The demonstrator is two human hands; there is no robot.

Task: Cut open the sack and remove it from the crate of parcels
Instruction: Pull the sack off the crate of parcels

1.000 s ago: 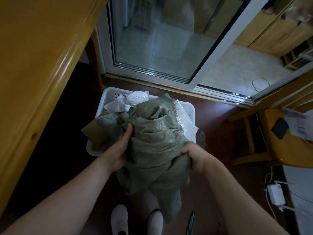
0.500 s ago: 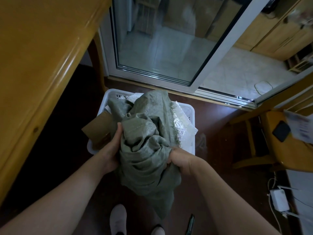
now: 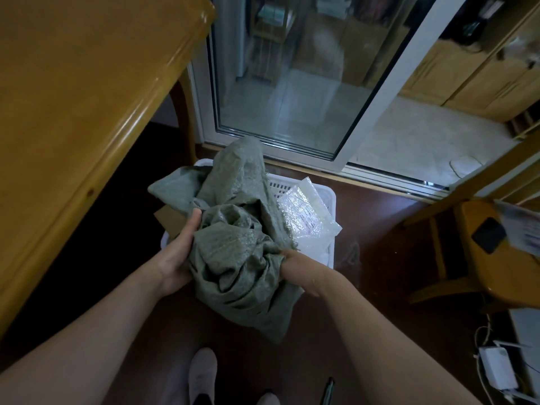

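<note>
Step in hand: A person gathers the grey-green woven sack [image 3: 239, 252] into a bundle above the white crate [image 3: 328, 200]; by the look of it the cutting is done and the removal is under way.

Left hand: The left hand [image 3: 178, 252] lies open-palmed against the bundle's 9 o'clock side, fingers [image 3: 193, 222] curled up along the cloth, pressing rather than pinching.

Right hand: The right hand [image 3: 301, 271] is closed on a fistful of cloth at the bundle's 3 o'clock edge, its fingertips buried in the folds.

Sack: Crumpled between both hands, it rises in a peak toward 12 o'clock over the crate's far rim, while a loose tail hangs toward 6 o'clock over the dark floor [image 3: 365, 287], above the person's pale slippers [image 3: 201, 375].

Crate: On the floor at 12 o'clock from the hands, just before the sliding glass door [image 3: 292, 83]; a bubble-wrapped parcel [image 3: 306, 220] shows at 2 o'clock from the bundle, and a brown cardboard corner [image 3: 169, 220] peeks out at 9 o'clock.

Surroundings: A wooden tabletop [image 3: 73, 97] fills the 10 o'clock corner; a dark slim tool [image 3: 327, 393], too dim to identify, lies on the floor at 5 o'clock.

Next move: Probably lifting the whole bundle clear of the rim without snagging the parcels, with the hanging tail gathered in first.
</note>
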